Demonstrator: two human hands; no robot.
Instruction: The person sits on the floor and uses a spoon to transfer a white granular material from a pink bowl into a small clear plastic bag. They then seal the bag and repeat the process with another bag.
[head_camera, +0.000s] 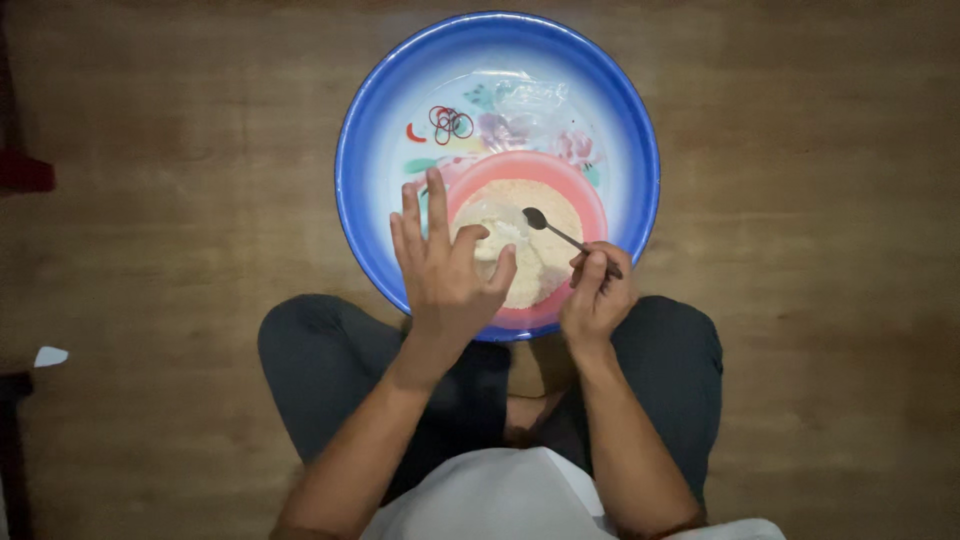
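The right hand (597, 300) is closed in a pinch grip on the handle end of a spoon (560, 234); the thin dark shaft runs up and to the left from the fingers, and the small oval bowl of the spoon sits over the middle of the powder; whether it touches the powder cannot be told. The left hand (445, 270) is mostly open, fingers spread and pointing away from the body; thumb and forefinger curve around a small clear bag (497, 232), which lies just left of the spoon's tip, on the powder.

Both hands reach into a pink bowl (590, 200), round and smooth, filled nearly to the rim with pale beige, grainy powder (540, 262); the pink bowl stands inside a wide blue basin (365, 120) with a white, flower-printed bottom; beyond the left fingers lie a cluster of red and dark rubber bands (451, 122), and beyond the spoon a crumpled clear plastic sheet (530, 95).

The basin rests on a wood-grain floor (800, 200); the person sits cross-legged behind it in dark trousers (320, 360).
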